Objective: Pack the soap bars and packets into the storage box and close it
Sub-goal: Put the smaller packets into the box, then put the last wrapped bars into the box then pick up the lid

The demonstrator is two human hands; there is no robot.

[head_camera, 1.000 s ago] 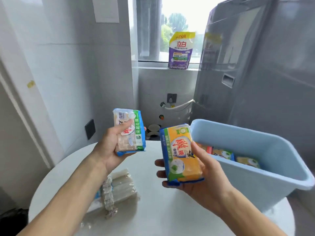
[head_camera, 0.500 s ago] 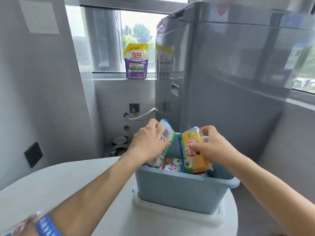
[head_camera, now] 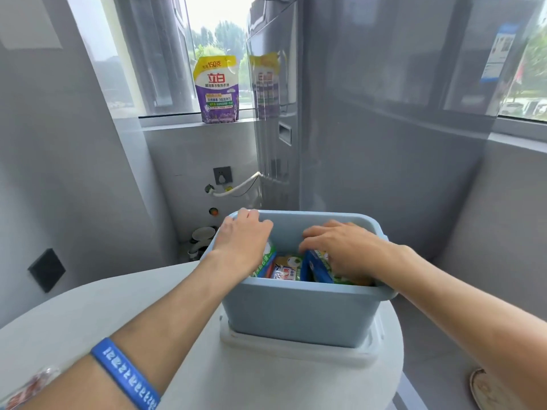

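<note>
A light blue storage box stands open on a white lid on the round white table. Both my hands reach down into it. My left hand presses on a white and green soap packet at the box's left wall. My right hand holds a blue and yellow soap packet upright at the right side. Between them lie more soap packets on the box floor, partly hidden by my hands.
A grey washing machine rises right behind the box. A purple detergent pouch stands on the window sill. A clear-wrapped pack shows at the bottom left corner. The table's edge curves close around the box on the right.
Both hands have sunk deeper into the box with their packets, which were still above the rim half a second ago. A second ago I held them over the table.
</note>
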